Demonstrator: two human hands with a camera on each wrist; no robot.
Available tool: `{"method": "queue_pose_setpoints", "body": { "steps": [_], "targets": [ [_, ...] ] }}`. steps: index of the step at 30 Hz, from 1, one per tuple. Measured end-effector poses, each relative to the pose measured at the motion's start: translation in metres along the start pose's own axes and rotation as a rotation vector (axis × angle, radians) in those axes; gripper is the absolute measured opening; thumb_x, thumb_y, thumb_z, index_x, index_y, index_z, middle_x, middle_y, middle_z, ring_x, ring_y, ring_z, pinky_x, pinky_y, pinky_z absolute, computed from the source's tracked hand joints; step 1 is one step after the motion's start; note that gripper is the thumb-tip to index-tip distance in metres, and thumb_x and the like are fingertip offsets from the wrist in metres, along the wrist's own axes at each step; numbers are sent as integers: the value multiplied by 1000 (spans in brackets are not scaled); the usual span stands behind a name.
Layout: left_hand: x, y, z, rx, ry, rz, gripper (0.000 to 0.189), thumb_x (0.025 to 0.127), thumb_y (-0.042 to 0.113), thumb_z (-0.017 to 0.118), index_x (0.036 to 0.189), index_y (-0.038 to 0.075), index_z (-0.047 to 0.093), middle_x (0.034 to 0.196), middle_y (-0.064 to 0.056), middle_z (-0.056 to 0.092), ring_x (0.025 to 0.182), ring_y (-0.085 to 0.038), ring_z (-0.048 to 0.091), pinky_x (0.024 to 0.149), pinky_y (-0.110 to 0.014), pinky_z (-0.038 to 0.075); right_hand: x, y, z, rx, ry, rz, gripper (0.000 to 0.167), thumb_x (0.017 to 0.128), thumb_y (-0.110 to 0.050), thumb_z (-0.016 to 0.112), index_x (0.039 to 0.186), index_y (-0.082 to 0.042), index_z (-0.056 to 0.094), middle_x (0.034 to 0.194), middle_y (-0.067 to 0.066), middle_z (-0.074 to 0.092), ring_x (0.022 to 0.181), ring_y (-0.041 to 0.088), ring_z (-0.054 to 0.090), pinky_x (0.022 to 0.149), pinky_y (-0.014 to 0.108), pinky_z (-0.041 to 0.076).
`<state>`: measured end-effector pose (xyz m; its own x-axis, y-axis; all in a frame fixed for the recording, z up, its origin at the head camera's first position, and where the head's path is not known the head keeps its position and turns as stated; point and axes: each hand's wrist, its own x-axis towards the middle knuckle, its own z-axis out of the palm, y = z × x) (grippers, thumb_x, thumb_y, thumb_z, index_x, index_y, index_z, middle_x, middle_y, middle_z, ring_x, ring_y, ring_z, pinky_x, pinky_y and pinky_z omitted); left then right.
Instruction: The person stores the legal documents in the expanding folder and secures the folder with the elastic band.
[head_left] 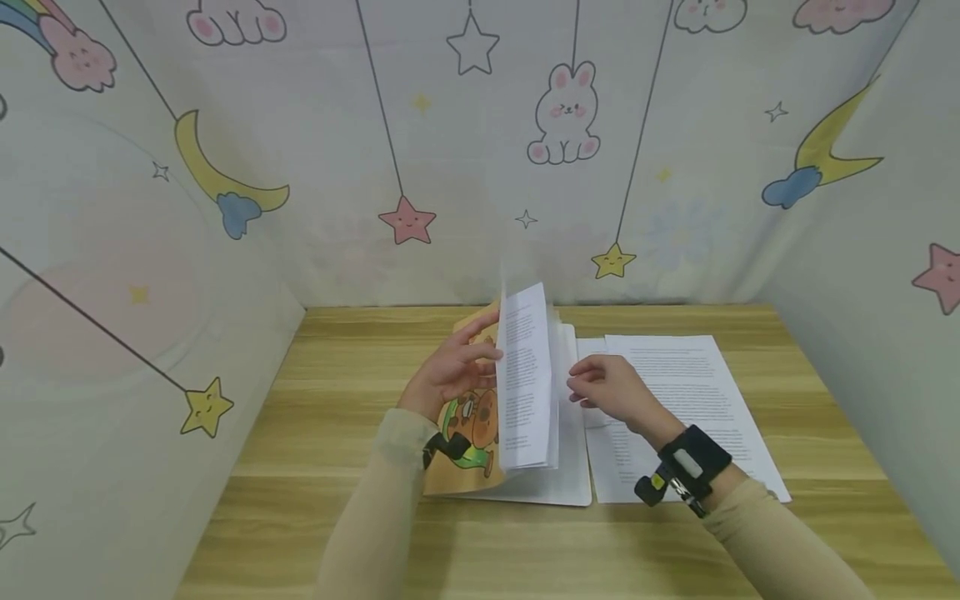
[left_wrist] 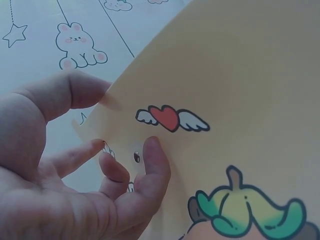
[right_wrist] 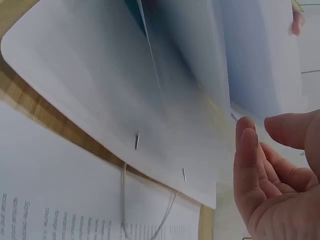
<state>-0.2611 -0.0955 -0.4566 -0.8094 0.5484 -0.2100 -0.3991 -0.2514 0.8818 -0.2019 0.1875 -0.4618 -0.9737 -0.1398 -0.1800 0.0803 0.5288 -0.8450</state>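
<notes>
A display folder (head_left: pixel 540 492) with an orange cartoon cover stands partly open on the table. My left hand (head_left: pixel 450 375) holds the cover's edge. In the left wrist view, the thumb goes to the edge and the other fingers lie against the outer face of the cover (left_wrist: pixel 250 90), near a winged heart. A printed page (head_left: pixel 525 375) stands upright among the folder's raised sleeves. My right hand (head_left: pixel 611 387) is just right of these sleeves, fingers loosely bent. In the right wrist view a gap shows between thumb and forefinger, with nothing held.
Printed sheets (head_left: pixel 675 383) lie on the wooden table (head_left: pixel 330 450), right of the folder and partly under my right forearm. A pale elastic loop (right_wrist: pixel 123 200) hangs from the folder's back cover over them. Cartoon-printed curtains (head_left: pixel 480 167) enclose the back and sides.
</notes>
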Motion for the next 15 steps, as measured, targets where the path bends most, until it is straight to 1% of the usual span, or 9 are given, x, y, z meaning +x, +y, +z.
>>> {"method": "queue_pose_setpoints", "body": {
  "steps": [4, 8, 12, 15],
  "targets": [
    [0, 0, 0, -2, 2, 3, 79, 97, -6, 58, 165, 27, 34, 155, -30, 40, 112, -41, 54, 83, -42, 53, -4, 10, -11, -40, 37, 10, 29, 102, -19, 67, 123, 2, 68, 108, 17, 74, 98, 33, 73, 81, 36, 61],
    [-1, 0, 0, -8, 9, 3, 79, 97, -6, 58, 165, 26, 33, 154, -30, 41, 112, -41, 54, 84, -43, 53, -7, 23, -22, -116, 74, 31, 32, 102, -23, 67, 124, 0, 68, 113, 17, 73, 101, 30, 71, 83, 37, 59],
    [-1, 0, 1, -7, 20, 2, 78, 96, -5, 58, 164, 27, 36, 153, -29, 42, 112, -42, 55, 84, -44, 53, -11, 40, -36, -217, 128, 52, 32, 101, -26, 68, 123, -2, 69, 118, 18, 72, 109, 32, 69, 88, 42, 58],
    [-1, 1, 2, -5, 18, 6, 79, 96, -5, 58, 164, 26, 35, 153, -30, 42, 111, -41, 56, 84, -44, 53, -13, 51, -47, -277, 165, 73, 35, 101, -26, 68, 125, 0, 68, 122, 22, 70, 114, 37, 67, 92, 48, 57]
  ]
}}
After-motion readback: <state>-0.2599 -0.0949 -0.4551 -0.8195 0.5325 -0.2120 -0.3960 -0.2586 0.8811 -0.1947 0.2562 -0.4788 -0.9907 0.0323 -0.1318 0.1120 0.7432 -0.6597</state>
